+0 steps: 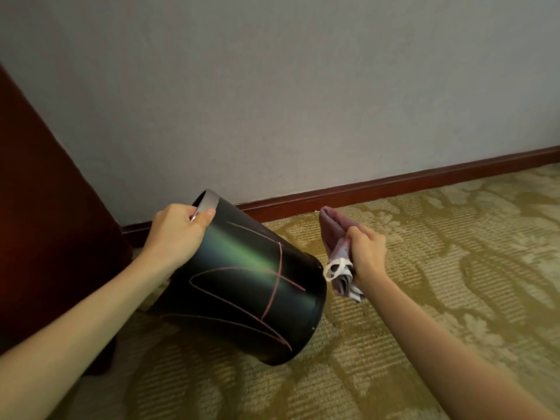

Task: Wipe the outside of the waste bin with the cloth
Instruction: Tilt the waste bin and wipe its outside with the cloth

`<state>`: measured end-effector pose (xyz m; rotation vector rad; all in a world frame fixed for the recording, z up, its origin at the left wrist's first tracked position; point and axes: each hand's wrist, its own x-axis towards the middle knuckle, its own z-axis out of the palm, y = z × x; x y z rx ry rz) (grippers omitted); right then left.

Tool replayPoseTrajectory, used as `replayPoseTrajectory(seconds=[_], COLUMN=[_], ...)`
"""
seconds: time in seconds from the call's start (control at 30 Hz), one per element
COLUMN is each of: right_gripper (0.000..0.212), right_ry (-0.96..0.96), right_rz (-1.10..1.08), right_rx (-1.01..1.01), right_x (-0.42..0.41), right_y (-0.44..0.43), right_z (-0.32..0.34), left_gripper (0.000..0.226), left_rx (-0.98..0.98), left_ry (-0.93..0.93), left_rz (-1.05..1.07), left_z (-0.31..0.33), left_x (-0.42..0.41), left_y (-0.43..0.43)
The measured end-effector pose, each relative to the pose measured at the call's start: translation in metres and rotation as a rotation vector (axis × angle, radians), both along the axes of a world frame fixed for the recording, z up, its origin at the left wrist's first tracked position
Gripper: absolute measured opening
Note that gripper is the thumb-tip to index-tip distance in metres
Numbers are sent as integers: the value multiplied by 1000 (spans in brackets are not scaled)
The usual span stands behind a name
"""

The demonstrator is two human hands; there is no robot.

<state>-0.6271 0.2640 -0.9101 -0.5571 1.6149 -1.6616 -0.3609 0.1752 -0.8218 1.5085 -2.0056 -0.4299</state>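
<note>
The waste bin (242, 283) tilts over the floor (424, 298) near its far edge, where the skirting board (394, 184) runs along the wall (303, 101). The bin's rim points toward the wall. The left grip (177, 234) holds that rim. The right grip (368, 253), just right of the bin and apart from it, holds the cloth (336, 237). A piece of furniture (45, 222) stands left of the bin.
</note>
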Motion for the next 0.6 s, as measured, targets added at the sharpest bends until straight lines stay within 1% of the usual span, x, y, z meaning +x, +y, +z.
replayPoseTrajectory(seconds=[0.07, 0.13, 0.2, 0.27, 0.33, 0.37, 0.4, 0.47, 0.53, 0.6], right_gripper=[43, 41, 36, 37, 37, 39, 45, 60, 68, 70], right_ry=[-12, 16, 182, 332, 458, 543, 625, 724, 762, 766], right_rz=[82, 136, 107, 90, 101, 92, 71, 9, -45, -60], right_rx=[-32, -48, 22, 34, 57, 113, 189, 284, 318, 376], right_x=[15, 31, 45, 57, 72, 82, 93, 119, 138, 140], right_y=[2, 1, -2, -3, -2, 0, 3, 9, 13, 12], right_z=[-5, -9, -6, -1, -2, -6, -10, -16, -19, -21], left_gripper=[55, 51, 47, 43, 40, 40, 41, 41, 41, 39], left_rx=[49, 88, 121, 116, 70, 31, -5, -29, -30, -46], left_ry=[16, -5, -57, -85, -46, -35, -43, -76, -117, -141], left_rz=[-7, -71, -139, -166, -170, -166, -164, -184, -222, -256], left_z=[0, 2, 1, -3, -8, -10, -10, -8, -6, -5], left_x=[-3, -2, 5, 12, 16, 16, 16, 16, 14, 9], left_y=[-5, -12, -20, -25, -25, -25, -26, -30, -35, -38])
